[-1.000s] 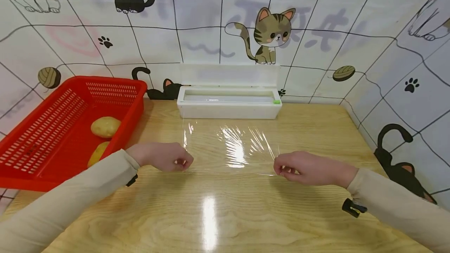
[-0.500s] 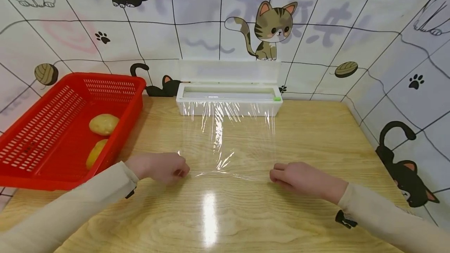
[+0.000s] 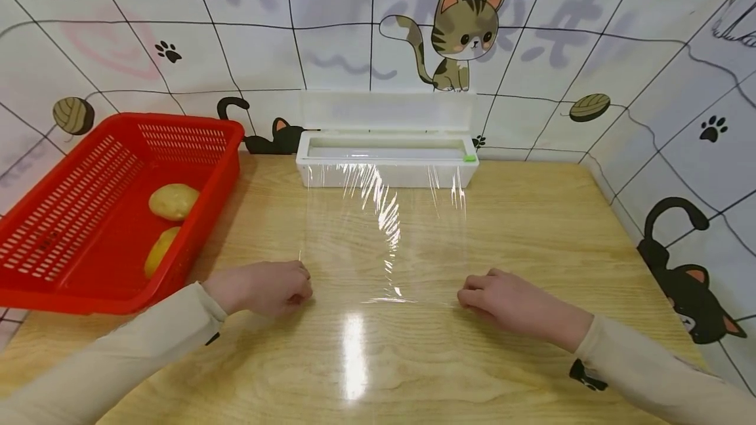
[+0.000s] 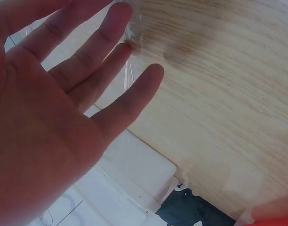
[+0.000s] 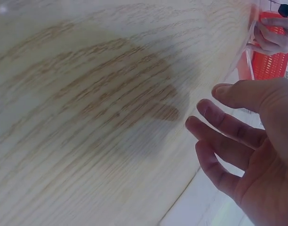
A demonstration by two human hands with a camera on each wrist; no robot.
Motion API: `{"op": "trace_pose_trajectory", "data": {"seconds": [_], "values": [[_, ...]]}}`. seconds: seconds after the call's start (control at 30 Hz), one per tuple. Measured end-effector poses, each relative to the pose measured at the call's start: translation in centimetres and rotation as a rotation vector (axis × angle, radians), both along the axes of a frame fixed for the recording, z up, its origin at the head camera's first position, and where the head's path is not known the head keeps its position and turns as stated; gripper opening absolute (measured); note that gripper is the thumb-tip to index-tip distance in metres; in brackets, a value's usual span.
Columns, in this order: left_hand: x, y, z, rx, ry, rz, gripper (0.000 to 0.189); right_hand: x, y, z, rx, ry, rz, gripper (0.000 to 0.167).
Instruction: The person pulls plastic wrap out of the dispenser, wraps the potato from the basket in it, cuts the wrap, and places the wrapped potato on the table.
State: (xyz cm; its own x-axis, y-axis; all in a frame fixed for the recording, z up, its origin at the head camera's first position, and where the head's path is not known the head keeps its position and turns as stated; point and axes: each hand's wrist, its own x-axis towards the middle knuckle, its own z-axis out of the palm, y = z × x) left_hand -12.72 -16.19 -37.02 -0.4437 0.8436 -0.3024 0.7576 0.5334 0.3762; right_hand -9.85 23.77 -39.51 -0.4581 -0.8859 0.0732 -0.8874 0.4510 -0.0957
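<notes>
A sheet of clear cling film (image 3: 386, 228) stretches toward me from the white cling film box (image 3: 390, 137) at the back of the table. My left hand (image 3: 262, 286) pinches its near left corner, low above the tabletop. At the near right corner, my right hand (image 3: 520, 303) pinches the film between thumb and fingers. The left wrist view shows the palm and spread lower fingers of the left hand (image 4: 50, 127); its pinch is cut off there. In the right wrist view, thumb and fingertips of the right hand (image 5: 261, 141) come close together.
A red plastic basket (image 3: 88, 300) stands on the left with two potatoes, one (image 3: 174, 202) behind the other (image 3: 160, 251). The box's lid (image 3: 386, 110) is raised against the cat-patterned wall covering (image 3: 336, 31). A green slider (image 3: 469, 158) sits on the box's right end.
Both hands have drawn the film farther out from the box and lower toward me. They have since moved slightly apart, and the film lies over the box's front edge. The head view has tilted down.
</notes>
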Motion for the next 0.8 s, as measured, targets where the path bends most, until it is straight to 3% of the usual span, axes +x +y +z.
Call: {"op": "trace_pose_trajectory", "data": {"seconds": [0.27, 0.43, 0.67, 0.77, 0.8], "values": [[0.4, -0.1, 0.0, -0.004, -0.013, 0.025, 0.036, 0.3, 0.5, 0.4, 0.007, -0.051, -0.010, 0.024], [0.6, -0.2, -0.2, -0.003, 0.006, 0.021, 0.036, 0.6, 0.6, 0.4, 0.025, -0.039, -0.009, 0.020], [0.7, -0.2, -0.7, 0.013, 0.104, -0.014, 0.032, 0.6, 0.4, -0.6, -0.003, 0.090, 0.027, 0.026], [0.8, -0.1, -0.9, 0.027, 0.146, -0.014, 0.034, 0.5, 0.3, -1.1, -0.028, 0.143, 0.052, 0.005], [0.8, 0.0, -1.0, 0.032, 0.160, -0.013, 0.035, 0.5, 0.3, -1.2, -0.034, 0.155, 0.058, 0.010]]}}
